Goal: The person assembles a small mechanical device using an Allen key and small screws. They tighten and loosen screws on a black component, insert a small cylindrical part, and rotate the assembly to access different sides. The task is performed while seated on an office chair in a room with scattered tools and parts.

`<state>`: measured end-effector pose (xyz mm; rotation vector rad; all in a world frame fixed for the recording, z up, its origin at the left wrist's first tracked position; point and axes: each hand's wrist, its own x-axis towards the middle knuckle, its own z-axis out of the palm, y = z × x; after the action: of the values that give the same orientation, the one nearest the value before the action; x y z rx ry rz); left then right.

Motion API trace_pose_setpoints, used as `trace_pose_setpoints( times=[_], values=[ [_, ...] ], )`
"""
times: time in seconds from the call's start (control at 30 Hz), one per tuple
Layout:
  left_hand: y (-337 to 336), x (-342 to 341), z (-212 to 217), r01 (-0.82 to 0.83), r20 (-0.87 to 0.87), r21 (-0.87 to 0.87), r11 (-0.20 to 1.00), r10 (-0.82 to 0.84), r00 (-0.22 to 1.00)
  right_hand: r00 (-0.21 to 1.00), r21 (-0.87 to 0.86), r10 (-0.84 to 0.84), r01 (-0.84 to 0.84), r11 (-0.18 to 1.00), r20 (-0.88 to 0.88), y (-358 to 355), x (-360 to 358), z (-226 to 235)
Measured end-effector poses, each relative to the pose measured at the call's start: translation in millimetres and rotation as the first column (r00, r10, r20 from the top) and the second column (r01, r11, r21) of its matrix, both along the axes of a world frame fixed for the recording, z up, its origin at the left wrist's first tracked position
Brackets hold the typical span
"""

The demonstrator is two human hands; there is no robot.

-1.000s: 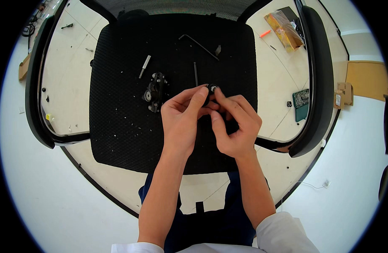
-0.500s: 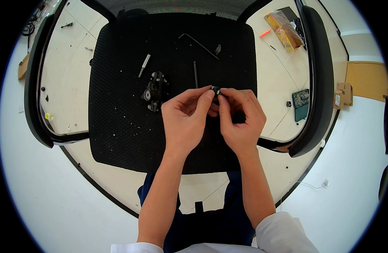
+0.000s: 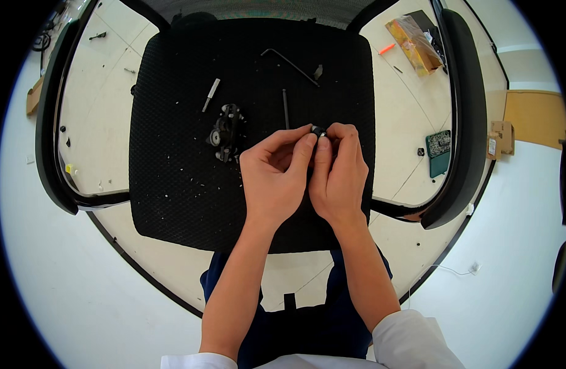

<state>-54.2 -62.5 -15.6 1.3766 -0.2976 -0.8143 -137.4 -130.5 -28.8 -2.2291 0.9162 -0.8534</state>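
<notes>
Between the fingertips of both hands sits a small black part (image 3: 318, 131) with a light spot on it; its kind is too small to make out. My left hand (image 3: 278, 169) pinches it from the left, thumb bent up against it. From the right, my right hand (image 3: 339, 175) grips the same part, its thumb beside the left one. Just beyond my left hand a dark rod (image 3: 286, 107) lies on the black chair seat (image 3: 184, 212). A black mechanical assembly (image 3: 226, 133) with a grey round disc rests left of my hands.
Farther up the seat lie a bent hex key (image 3: 292, 67), a small grey piece (image 3: 318, 72) and a white-handled tool (image 3: 211, 94). White crumbs dot the seat's left. Armrests (image 3: 464, 123) flank it. On the floor at right are a yellow package (image 3: 412, 46) and a green case (image 3: 439, 161).
My right hand has shifted left and closed in, its thumb now next to the left thumb. The small black part has moved slightly right and turned.
</notes>
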Motion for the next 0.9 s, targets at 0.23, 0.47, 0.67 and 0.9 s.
trace_pose_setpoints(
  times=[0.23, 0.47, 0.67, 0.9],
  values=[
    [-0.6, -0.7, -6.6, 0.011, 0.123, -0.131, 0.991, 0.005, 0.992, 0.996, 0.287, -0.046, 0.024, 0.958, 0.071, 3.3, -0.4, 0.6],
    [1.2, 3.9, -3.0, 0.055, 0.023, -0.174, 0.983, -0.052, 0.998, 0.903, 0.766, -0.182, -0.208, 0.608, 0.390, 7.6, 0.3, 2.2],
    [8.6, 19.2, 2.5, 0.024, -0.022, -0.093, 0.995, -0.026, 0.999, 0.940, 0.862, -0.134, -0.221, 0.457, 0.313, -1.1, 3.5, 13.1],
    [32.8, 53.6, 1.7, -0.124, -0.193, -0.111, 0.986, 0.101, 0.976, 0.995, 0.415, 0.055, -0.015, 0.910, -0.085, -11.2, 4.1, -2.5]
  ],
)
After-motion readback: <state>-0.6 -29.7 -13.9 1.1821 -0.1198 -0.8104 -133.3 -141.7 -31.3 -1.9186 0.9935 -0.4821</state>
